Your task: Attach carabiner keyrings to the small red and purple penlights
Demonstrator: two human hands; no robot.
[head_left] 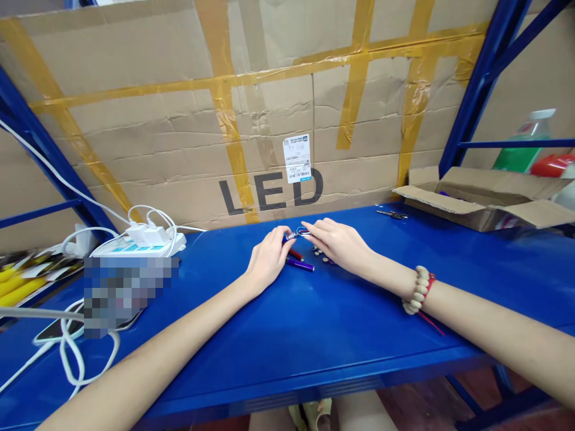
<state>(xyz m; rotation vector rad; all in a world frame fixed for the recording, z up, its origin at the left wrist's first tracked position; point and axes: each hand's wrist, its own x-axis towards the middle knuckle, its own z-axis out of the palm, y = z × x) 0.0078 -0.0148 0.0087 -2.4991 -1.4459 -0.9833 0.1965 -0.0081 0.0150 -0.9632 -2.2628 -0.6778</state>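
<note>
Above the blue tabletop my left hand is closed, pinching a small blue metal tube with a silvery end. My right hand is closed too, its fingertips on a thin silvery loop-like piece right at that end; whether the two parts are joined I cannot tell. Below the hands lie a purple tube with a silver tip and a dark red tube. Several small silvery pieces are scattered beside my right hand, partly hidden by it.
A large taped cardboard box stands behind the table. At right are an open carton and keys. To the left sit a white power strip with plugs, a blurred-out device and loose white cables.
</note>
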